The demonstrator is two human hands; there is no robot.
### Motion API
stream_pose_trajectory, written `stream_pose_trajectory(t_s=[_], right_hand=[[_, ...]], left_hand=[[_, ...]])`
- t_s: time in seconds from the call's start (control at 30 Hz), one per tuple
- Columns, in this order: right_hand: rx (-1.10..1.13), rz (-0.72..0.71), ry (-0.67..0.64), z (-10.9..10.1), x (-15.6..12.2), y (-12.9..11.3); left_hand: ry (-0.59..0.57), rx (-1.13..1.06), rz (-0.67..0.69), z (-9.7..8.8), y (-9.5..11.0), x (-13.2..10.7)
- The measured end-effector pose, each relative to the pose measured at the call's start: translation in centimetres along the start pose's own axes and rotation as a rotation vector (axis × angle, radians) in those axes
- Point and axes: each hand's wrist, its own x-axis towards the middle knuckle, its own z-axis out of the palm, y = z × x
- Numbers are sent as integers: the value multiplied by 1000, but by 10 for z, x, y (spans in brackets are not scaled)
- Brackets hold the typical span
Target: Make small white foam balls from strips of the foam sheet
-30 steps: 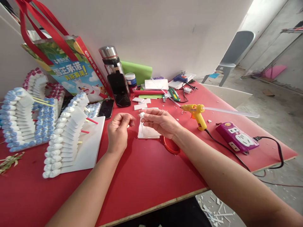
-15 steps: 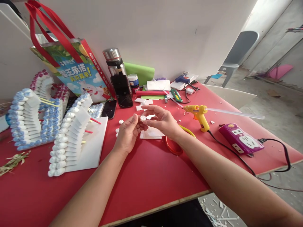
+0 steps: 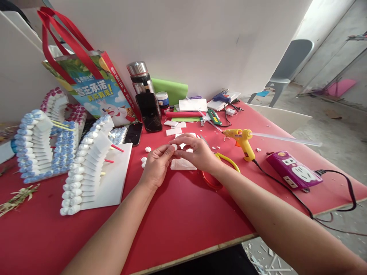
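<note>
My left hand [image 3: 157,164] and my right hand [image 3: 194,151] meet over the middle of the red table [image 3: 177,214]. Both pinch a small white rolled piece [image 3: 174,147] between their fingertips. Under my right hand lies a white sheet [image 3: 181,164]. Three small white rolled pieces [image 3: 145,156] lie on the table just left of my left hand. Yellow-handled scissors [image 3: 222,162] with red loops lie under my right wrist.
A white fan-shaped model [image 3: 91,168] with rolled tips stands to the left, with blue [image 3: 43,147] and pink ones behind. A yellow glue gun [image 3: 242,139] and purple power strip [image 3: 294,170] lie right. A printed bag [image 3: 94,88], flask [image 3: 140,78], phones and foam scraps sit behind.
My hands came together from apart and lowered toward the table, both now pinching the small white piece. The view shifted slightly, showing the loose white pieces left of my left hand.
</note>
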Motion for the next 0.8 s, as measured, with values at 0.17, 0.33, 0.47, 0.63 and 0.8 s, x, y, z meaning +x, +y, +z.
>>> stream_pose_trajectory(t_s=[0.17, 0.33, 0.47, 0.63, 0.8], right_hand=[[23, -11, -12, -1, 0, 2], [18, -17, 4, 0, 0, 0], [-48, -21, 91, 0, 0, 1], [-309, -58, 156, -3, 0, 5], [-452, -40, 89, -3, -1, 4]], left_hand=[[26, 19, 26, 2, 1, 0], [-60, -3, -71, 0, 5, 0], [-89, -40, -119, -1, 3, 2], [36, 86, 60, -1, 6, 2], [69, 378, 239, 2, 10, -1]])
